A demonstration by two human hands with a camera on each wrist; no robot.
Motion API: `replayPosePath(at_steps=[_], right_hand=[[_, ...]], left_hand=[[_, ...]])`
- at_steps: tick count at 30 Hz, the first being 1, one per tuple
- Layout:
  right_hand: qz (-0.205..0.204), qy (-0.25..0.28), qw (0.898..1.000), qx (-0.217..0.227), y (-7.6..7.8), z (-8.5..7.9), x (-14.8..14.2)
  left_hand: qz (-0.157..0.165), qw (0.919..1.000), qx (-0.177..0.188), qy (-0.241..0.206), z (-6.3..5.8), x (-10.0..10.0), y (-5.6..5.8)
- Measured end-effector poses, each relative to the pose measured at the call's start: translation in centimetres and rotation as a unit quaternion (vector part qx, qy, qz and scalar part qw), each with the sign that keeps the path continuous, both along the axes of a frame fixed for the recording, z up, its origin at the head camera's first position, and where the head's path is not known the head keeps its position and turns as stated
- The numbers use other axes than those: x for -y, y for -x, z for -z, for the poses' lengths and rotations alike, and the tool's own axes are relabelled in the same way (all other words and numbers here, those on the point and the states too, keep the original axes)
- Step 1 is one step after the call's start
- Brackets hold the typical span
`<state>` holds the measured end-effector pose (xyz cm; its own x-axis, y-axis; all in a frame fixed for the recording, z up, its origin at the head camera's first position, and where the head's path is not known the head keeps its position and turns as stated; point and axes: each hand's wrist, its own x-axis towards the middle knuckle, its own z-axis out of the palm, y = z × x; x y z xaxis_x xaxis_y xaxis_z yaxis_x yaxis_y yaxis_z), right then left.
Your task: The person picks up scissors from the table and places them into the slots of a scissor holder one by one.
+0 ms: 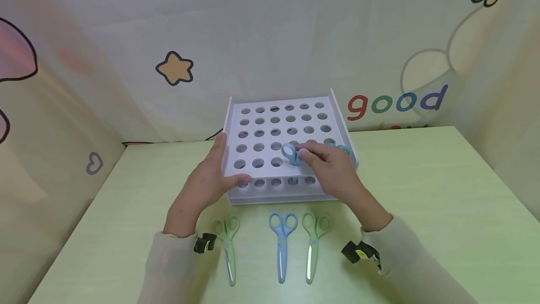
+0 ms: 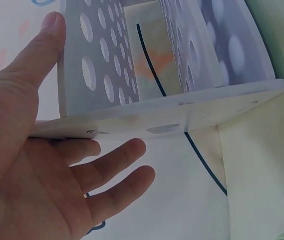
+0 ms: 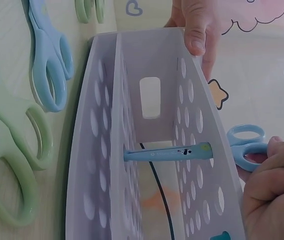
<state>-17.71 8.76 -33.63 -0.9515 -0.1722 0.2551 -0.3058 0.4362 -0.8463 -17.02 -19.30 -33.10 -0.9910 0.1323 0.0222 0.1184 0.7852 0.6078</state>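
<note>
While the right hand (image 1: 337, 168) pinches the finger loops of the held blue scissors (image 3: 169, 153), their long axis runs roughly square to the top panel of the white rack (image 1: 267, 140), blades down through one of its near holes. That hand is nearer, just right of the loops; the left hand (image 1: 204, 183) is at the rack's near left corner, thumb over the edge and fingers loosely straight outside the wall. The blade end reaches the middle panel (whether it sits inside a hole there, I cannot tell). Farther right, teal scissors (image 1: 344, 148) are partly hidden. The rack looks smooth, matte and plastic, with rows of round holes; the blue blade casing is tapered and printed. Two green scissors (image 1: 312, 253) flank another blue pair (image 1: 282, 247) on the pale green table (image 1: 405, 229).
</note>
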Motion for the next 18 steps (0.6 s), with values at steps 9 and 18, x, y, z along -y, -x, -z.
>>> replayPosePath(at_steps=[9,18], right_hand=[[0.007,-0.021,0.999,0.033,-0.28,-0.09,0.56],[-0.002,0.01,0.995,0.094,-0.67,-0.43,0.35]], left_hand=[[0.004,1.0,0.0,-0.002,0.05,0.27,-0.05],[0.005,1.0,-0.002,-0.006,0.13,0.08,0.12]])
